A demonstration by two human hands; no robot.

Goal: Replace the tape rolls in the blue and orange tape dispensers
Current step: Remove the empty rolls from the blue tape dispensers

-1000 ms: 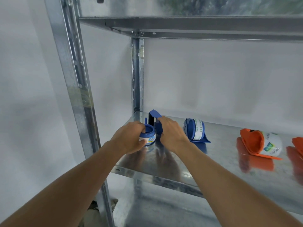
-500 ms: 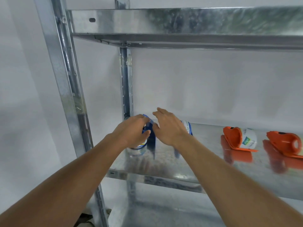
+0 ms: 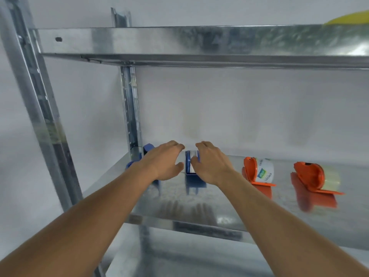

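Blue tape dispenser (image 3: 192, 163) sits on the metal shelf (image 3: 219, 208) between our hands, our right hand (image 3: 212, 163) curling fingers onto it, our left hand (image 3: 164, 161) hovering relaxed and holding nothing, two orange dispensers (image 3: 257, 170) standing further right.

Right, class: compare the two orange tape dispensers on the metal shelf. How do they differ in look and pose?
The nearer orange dispenser holds a white roll with a printed label; the far-right orange dispenser holds a pale, yellowish roll with no label visible. The nearer one shows its orange side edge-on; the far-right one turns its broad orange side toward the camera. Both rest on the shelf, untouched by the hands, each with a flat orange tab pointing right.
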